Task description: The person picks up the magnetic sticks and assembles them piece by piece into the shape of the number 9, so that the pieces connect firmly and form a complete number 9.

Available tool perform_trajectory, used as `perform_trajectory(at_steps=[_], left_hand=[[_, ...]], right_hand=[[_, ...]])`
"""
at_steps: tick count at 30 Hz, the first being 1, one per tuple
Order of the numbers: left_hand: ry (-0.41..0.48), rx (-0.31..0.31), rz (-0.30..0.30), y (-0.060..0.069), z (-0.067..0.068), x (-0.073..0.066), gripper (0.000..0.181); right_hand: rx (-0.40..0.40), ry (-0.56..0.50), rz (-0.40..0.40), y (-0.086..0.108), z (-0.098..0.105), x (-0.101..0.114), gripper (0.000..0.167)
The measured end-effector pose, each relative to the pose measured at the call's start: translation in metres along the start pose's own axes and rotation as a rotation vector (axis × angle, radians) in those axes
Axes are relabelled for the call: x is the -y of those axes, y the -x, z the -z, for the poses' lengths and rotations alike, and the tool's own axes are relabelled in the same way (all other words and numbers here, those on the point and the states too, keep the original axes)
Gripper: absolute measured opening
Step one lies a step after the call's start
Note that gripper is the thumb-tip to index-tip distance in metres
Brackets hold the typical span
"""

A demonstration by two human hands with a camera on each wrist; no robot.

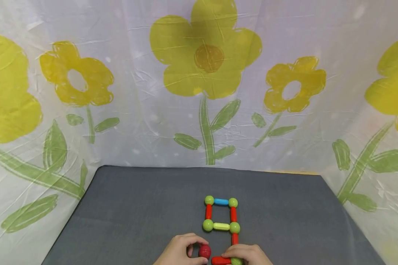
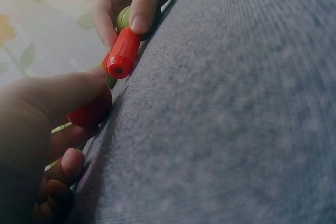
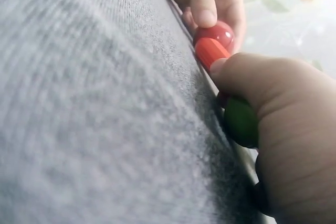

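On the dark cloth, my left hand point(image 1: 182, 250) pinches a red ball point(image 1: 204, 251) between thumb and fingers. Just right of it, my right hand point(image 1: 250, 253) grips a red rod point(image 1: 220, 261) near a green ball point(image 1: 237, 261). The rod's free end points left at the red ball; in the head view a small gap parts them. Another red rod point(image 1: 234, 238) runs up from the right hand to a square of rods and green balls. That square has a blue rod point(image 1: 221, 201) on top, a yellow-green rod point(image 1: 221, 226) below and red rods at its sides.
The dark grey cloth point(image 1: 136, 213) covers the table and spreads around the toy pieces. Behind it and at both sides hangs a pale curtain point(image 1: 136, 121) printed with yellow flowers.
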State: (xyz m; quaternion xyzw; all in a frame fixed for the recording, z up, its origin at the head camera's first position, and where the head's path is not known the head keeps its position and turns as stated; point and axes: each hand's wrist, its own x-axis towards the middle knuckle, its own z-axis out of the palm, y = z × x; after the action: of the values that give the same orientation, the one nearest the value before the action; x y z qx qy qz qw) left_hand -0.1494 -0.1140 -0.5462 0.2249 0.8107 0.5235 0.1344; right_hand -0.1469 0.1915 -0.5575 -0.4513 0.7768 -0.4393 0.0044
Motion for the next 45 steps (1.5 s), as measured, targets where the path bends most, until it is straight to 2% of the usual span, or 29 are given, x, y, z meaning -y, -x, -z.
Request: perform_trajectory(at_steps=[6, 11, 17, 28, 37, 40, 42, 45], left_hand=[[0.012, 0.004, -0.016, 0.001, 0.000, -0.001, 0.029], [0.003, 0.015, -0.027, 0.001, 0.000, -0.002, 0.030], [-0.025, 0.034, -0.031, 0.000, 0.000, -0.002, 0.031], [-0.058, 0.053, -0.083, 0.001, -0.002, 0.002, 0.033], [-0.053, 0.031, -0.055, 0.000, -0.002, -0.001, 0.034], [-0.064, 0.023, -0.060, 0.001, -0.003, -0.001, 0.034], [-0.069, 0.020, -0.064, 0.001, -0.004, -0.001, 0.033], [-0.082, 0.018, -0.072, 0.001, -0.004, -0.001, 0.032]], right_hand=[[-0.103, -0.018, 0.037, 0.001, -0.006, -0.002, 0.022], [-0.145, 0.012, 0.030, 0.000, -0.007, 0.000, 0.022], [-0.150, 0.014, 0.015, -0.002, -0.007, 0.003, 0.023], [-0.141, -0.010, -0.011, -0.002, -0.006, 0.004, 0.022], [-0.139, -0.062, -0.043, 0.000, -0.004, 0.003, 0.031], [-0.158, -0.084, -0.093, 0.001, -0.002, 0.005, 0.034], [-0.194, -0.064, -0.165, 0.001, -0.001, 0.007, 0.034], [-0.295, -0.003, -0.300, 0.000, 0.003, 0.009, 0.032]])
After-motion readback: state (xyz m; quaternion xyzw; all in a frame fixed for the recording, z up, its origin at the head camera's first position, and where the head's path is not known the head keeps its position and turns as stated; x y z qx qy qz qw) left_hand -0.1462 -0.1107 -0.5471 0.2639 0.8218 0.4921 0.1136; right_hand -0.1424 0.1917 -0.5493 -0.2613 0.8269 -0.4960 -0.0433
